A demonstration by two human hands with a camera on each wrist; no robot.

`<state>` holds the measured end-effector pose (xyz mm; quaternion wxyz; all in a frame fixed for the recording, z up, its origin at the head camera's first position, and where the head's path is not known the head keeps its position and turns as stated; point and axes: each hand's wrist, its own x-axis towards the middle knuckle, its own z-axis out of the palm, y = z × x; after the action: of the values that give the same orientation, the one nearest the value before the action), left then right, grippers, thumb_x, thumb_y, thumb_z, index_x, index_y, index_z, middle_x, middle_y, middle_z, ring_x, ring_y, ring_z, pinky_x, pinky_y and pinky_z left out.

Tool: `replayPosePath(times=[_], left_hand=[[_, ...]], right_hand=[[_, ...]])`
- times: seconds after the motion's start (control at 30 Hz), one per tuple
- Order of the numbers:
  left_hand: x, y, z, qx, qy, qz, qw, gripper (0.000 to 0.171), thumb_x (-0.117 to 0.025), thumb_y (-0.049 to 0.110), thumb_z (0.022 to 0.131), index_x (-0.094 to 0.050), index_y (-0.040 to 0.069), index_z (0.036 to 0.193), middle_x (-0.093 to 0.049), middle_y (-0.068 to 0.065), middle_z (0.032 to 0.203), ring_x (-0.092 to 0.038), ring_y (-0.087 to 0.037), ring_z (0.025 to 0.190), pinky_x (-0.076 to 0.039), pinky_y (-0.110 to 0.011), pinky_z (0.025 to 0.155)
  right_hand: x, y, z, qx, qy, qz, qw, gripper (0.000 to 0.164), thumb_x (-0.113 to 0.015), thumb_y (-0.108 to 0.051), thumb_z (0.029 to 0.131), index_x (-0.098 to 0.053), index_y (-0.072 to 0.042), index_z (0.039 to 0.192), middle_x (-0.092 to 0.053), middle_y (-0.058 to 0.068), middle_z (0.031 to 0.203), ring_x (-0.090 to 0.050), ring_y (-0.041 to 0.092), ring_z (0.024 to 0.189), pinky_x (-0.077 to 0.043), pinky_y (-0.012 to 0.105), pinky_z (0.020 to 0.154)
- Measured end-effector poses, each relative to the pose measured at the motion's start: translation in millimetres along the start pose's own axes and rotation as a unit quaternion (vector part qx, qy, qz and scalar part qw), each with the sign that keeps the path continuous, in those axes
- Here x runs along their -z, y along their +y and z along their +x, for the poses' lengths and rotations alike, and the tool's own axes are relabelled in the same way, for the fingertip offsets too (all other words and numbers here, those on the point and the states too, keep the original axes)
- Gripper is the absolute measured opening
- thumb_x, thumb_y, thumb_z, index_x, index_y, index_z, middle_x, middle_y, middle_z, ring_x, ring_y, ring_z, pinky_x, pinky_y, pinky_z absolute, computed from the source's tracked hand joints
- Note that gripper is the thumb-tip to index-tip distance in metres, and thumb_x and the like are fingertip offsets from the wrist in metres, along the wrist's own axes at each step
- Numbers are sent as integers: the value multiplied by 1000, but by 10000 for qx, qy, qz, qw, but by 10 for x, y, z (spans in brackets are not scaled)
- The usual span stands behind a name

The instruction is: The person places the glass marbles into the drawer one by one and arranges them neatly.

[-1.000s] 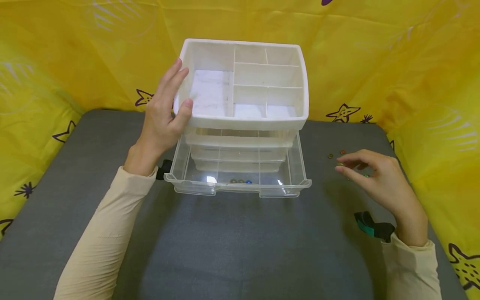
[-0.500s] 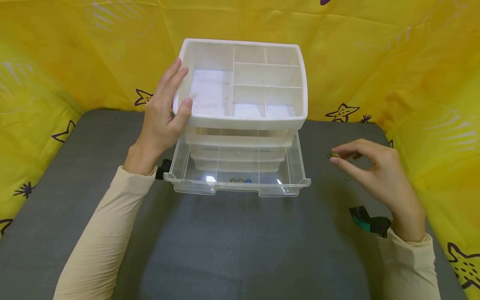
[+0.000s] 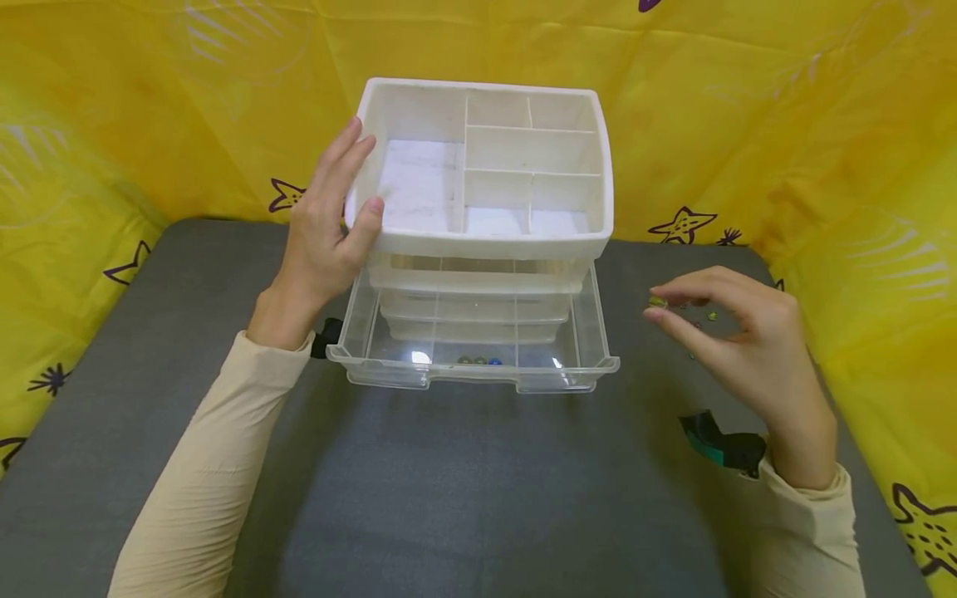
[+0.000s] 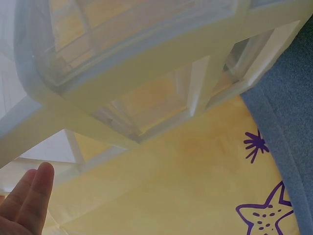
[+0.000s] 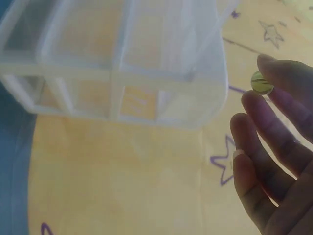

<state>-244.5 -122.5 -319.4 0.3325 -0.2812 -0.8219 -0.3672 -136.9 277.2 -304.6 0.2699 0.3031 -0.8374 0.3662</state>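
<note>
A white plastic drawer organizer stands on the table, its top divided into compartments. One clear drawer is pulled out toward me; it holds a few marbles, one of them blue. My left hand rests on the organizer's left side, fingers fairly straight and thumb over the rim; the left wrist view shows two fingertips against the frame. To the right of the organizer, my right hand pinches a yellow-green marble between thumb and fingertips, raised above the table.
Several more marbles lie on the grey table under and beside my right hand, partly hidden by it. Yellow patterned cloth rises behind and at both sides. Black straps show near the wrists.
My right hand has picked up the yellow-green marble and shifted left and a little away from me, rising off the table. The left hand and the organizer look unmoved.
</note>
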Motion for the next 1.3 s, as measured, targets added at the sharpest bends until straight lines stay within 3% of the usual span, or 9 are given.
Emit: replayPosePath(times=[0.1, 0.27, 0.87, 1.13, 1.3], left_hand=[[4, 6, 3, 0, -36, 44, 10000, 59, -46, 28, 93, -47, 1, 145, -40, -16, 156, -40, -27, 144, -34, -45, 117], [-3, -2, 7, -26, -29, 21, 10000, 59, -46, 29, 93, -47, 2, 145, -40, -15, 156, -40, -26, 145, -34, -44, 118], [-3, 9, 3, -15, -30, 70, 10000, 59, -45, 29, 93, -47, 2, 145, -40, -15, 157, -40, -26, 145, -34, -43, 117], [-6, 18, 3, -7, -52, 66, 10000, 59, -46, 29, 93, -46, 2, 145, -40, -15, 157, -39, -26, 145, -35, -44, 117], [-14, 18, 7, -7, -23, 38, 10000, 59, -46, 29, 93, -47, 3, 145, -40, -14, 157, -40, -26, 145, -35, -44, 117]], right_hand=[[-45, -50, 49, 204, 9, 134, 9997, 39, -73, -38, 85, -77, 0, 91, -74, 9, 84, -60, -3, 81, -45, 9, 74], [-107, -151, 117, 379, -62, 206, 9991, 46, -68, -46, 87, -77, 0, 91, -73, 8, 83, -61, -2, 80, -46, 9, 77], [-238, -309, 288, 833, -526, 163, 9950, 38, -65, -41, 92, -76, -5, 93, -74, 4, 88, -63, -1, 86, -46, 9, 81], [-295, -355, 339, 965, -1003, 347, 9897, 33, -62, -38, 94, -76, -8, 98, -74, 0, 92, -63, 5, 84, -47, 10, 80], [-337, -363, 354, 732, -1344, 464, 9871, 18, -73, -25, 89, -76, -11, 100, -73, -4, 92, -63, 4, 85, -48, 13, 78]])
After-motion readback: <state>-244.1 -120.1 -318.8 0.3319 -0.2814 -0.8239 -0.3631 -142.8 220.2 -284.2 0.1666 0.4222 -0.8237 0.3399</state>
